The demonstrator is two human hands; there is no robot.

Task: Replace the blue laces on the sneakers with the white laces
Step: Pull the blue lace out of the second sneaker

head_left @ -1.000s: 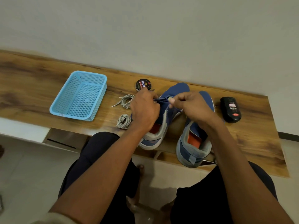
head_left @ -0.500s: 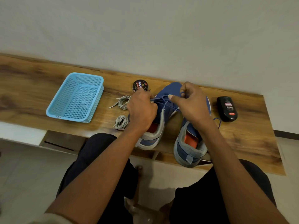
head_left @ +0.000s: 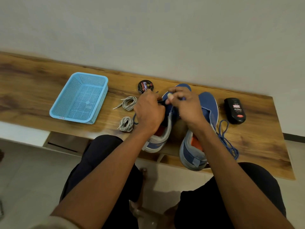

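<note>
Wood-grain tabletop (head_left: 257, 138) against plain pale wall (head_left: 148, 30), left hand (head_left: 148, 111) and right hand (head_left: 186, 104) both pinching blue lace (head_left: 228, 142) over blue fabric sneakers (head_left: 208, 104), light-blue plastic mesh basket (head_left: 56, 111) nearby, tiled floor (head_left: 24, 171) below.

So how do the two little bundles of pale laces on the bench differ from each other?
The far bundle is a looser coil with two tips trailing out to the left; the near bundle is wound tighter and looks smaller. The far bundle lies near the round polish tin; the near bundle lies by the bench's front edge, beside a loose bit of blue lace. Both are pale grey-white, and neither hand touches them.
</note>
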